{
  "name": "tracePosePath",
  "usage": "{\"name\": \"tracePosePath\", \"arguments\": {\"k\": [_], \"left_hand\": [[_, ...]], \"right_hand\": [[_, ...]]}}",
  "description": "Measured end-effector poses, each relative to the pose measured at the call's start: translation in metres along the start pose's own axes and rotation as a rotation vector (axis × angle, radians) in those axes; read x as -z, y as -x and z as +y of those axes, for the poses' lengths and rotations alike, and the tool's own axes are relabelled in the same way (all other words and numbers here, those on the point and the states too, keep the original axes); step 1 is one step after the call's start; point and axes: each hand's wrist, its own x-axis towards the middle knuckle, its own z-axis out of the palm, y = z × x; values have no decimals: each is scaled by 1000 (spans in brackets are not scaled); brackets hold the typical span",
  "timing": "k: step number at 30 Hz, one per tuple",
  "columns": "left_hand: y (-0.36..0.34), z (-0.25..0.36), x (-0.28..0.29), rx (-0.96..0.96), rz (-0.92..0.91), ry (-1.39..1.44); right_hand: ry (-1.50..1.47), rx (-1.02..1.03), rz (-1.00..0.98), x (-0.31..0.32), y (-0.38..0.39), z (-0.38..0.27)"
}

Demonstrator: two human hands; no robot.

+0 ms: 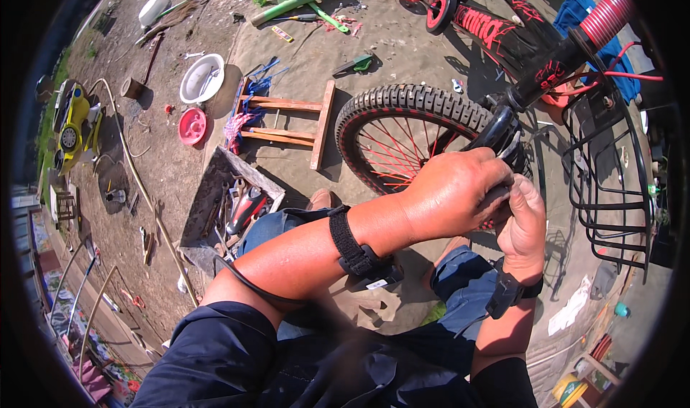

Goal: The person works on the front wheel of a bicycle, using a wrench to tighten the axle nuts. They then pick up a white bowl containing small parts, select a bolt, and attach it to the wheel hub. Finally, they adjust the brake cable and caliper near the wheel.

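Note:
My left hand reaches across to the right, its fingers curled closed beside the bicycle's front fork. Thumb and fingers of my right hand are pinched together, meeting the fingertips of the left. Whatever lies between them is hidden or too small to make out. Just beyond the hands is the bicycle's front wheel, with a knobby black tyre and red spokes. The black frame with red markings extends to the upper right, near a red coil.
A black wire rack stands at the right. On the left are a metal toolbox with several tools, a wooden folding stool, a white basin, a pink bowl and a yellow machine. Green stand parts lie farther off.

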Motion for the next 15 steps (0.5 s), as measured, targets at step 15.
{"name": "tracePosePath", "arguments": {"k": [15], "left_hand": [[31,20,15,-91,132,-89]], "right_hand": [[-36,-54,-112,-32,28,-5]]}}
